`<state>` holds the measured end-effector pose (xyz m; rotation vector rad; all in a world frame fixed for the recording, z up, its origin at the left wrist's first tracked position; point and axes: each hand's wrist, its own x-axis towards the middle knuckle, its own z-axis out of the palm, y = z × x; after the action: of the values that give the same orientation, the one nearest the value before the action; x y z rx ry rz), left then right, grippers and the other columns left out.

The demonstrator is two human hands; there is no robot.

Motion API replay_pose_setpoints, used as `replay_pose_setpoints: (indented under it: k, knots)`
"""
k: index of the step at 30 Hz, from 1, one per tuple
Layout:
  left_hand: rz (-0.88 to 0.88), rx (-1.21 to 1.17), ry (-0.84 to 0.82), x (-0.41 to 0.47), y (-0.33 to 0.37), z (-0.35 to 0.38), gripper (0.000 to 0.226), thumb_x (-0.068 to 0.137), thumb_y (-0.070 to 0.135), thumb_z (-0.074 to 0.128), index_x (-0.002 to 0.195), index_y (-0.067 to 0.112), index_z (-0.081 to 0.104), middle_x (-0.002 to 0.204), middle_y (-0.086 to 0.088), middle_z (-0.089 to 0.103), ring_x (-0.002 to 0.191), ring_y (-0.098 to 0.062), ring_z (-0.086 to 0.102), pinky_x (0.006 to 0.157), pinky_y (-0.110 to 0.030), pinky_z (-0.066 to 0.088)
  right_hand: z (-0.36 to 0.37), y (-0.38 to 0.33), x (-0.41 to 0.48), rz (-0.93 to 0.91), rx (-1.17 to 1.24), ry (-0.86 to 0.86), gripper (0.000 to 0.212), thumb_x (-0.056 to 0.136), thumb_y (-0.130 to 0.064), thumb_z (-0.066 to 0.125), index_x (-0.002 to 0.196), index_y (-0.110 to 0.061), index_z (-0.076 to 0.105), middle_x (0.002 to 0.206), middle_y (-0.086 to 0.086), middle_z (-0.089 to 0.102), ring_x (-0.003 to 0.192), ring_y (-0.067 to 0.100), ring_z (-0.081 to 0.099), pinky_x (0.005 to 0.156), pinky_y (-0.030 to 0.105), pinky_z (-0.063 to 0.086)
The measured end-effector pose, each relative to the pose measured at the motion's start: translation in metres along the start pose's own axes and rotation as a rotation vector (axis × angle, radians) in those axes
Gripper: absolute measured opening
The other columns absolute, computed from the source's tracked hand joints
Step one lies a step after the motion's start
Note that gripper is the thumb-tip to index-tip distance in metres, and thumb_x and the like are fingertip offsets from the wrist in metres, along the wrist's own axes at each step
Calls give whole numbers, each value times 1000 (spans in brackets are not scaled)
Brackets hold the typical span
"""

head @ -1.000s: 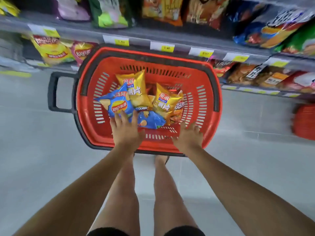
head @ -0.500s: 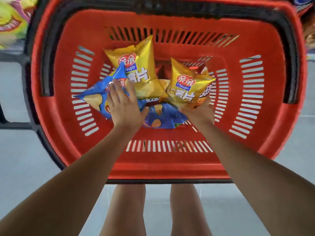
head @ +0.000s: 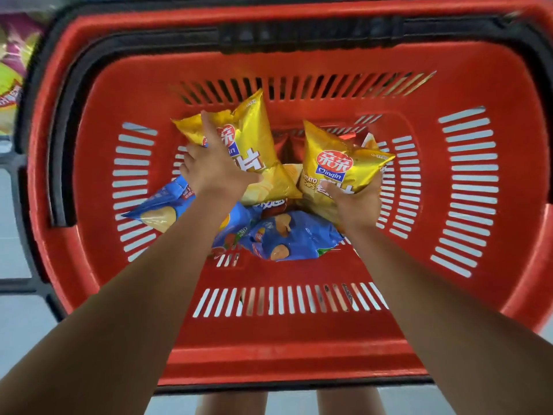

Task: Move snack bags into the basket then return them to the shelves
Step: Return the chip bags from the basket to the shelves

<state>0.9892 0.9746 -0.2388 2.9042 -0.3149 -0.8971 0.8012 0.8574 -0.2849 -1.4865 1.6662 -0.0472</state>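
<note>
Gripping yellow bags (head: 260,139) (head: 344,163): left hand (head: 215,169), right hand (head: 356,203); red basket (head: 299,363) over grey floor (head: 15,324).

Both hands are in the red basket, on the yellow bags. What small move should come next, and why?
Probably lift the two bags straight up, out of the basket. The right hand grips the right yellow bag at its lower edge, the left hand lies on the left yellow bag, and both rest on top of the blue bags.
</note>
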Motion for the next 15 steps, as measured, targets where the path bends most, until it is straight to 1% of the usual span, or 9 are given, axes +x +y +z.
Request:
replay_pose_setpoints:
  k: [1,3,5,7,9,10,12,14,15]
  knots:
    - [17,-24,4,-1,-2,-1,138,52,52,89,153,25,-2,140,-26,37,129,-41,39,108,-49,28,-3,0,0,-19,-2,3,94,64,-41,87,140,-20,36,93,-16,61,97,20,66,88,42,53]
    - [54,-80,59,-8,-6,-1,133,53,53,88,153,23,7,132,-23,45,122,-38,44,106,-47,30,-9,-3,0,-56,-3,1,88,62,-43,87,133,-21,41,87,-19,61,92,17,67,85,42,55]
    - [64,-123,140,-19,-9,0,126,54,55,87,152,20,16,129,-21,47,120,-38,46,105,-46,31,-19,-9,-3,-79,8,-1,85,62,-40,88,131,-20,42,87,-19,61,90,14,67,82,33,54]
    - [55,-141,216,-33,-7,-1,119,56,56,85,150,17,24,126,-21,49,117,-40,47,105,-47,32,-31,-16,-7,-102,45,9,78,64,-36,88,127,-20,44,85,-23,61,81,4,65,76,22,51]
    - [30,-147,279,-45,-3,-3,110,59,57,83,147,15,31,122,-22,52,114,-40,49,103,-46,33,-46,-22,-12,-126,92,11,75,64,-34,88,125,-23,45,84,-26,61,77,-7,62,73,16,48]
    - [14,-157,308,-52,-3,-5,103,62,54,81,145,15,36,118,-22,55,111,-41,50,101,-46,33,-54,-26,-14,-134,95,9,75,64,-33,89,124,-24,45,83,-27,61,75,-10,61,73,16,48]
    - [26,-183,380,-64,-5,-9,73,72,41,74,134,10,50,105,-23,63,101,-42,56,92,-45,38,-71,-34,-23,-154,94,-1,73,64,-33,89,122,-24,46,82,-28,60,73,-15,59,74,15,48]
    - [107,-195,428,-76,-9,-15,46,78,26,63,118,3,61,87,-24,67,86,-44,60,80,-46,43,-90,-44,-35,-184,98,-15,71,66,-29,89,121,-23,46,85,-29,57,69,-21,55,69,2,42]
    - [129,-188,411,-82,-10,-19,44,78,24,62,117,3,61,87,-24,67,86,-44,60,80,-47,44,-99,-48,-41,-196,96,-29,70,67,-27,88,122,-22,45,85,-30,56,69,-22,55,67,-1,39]
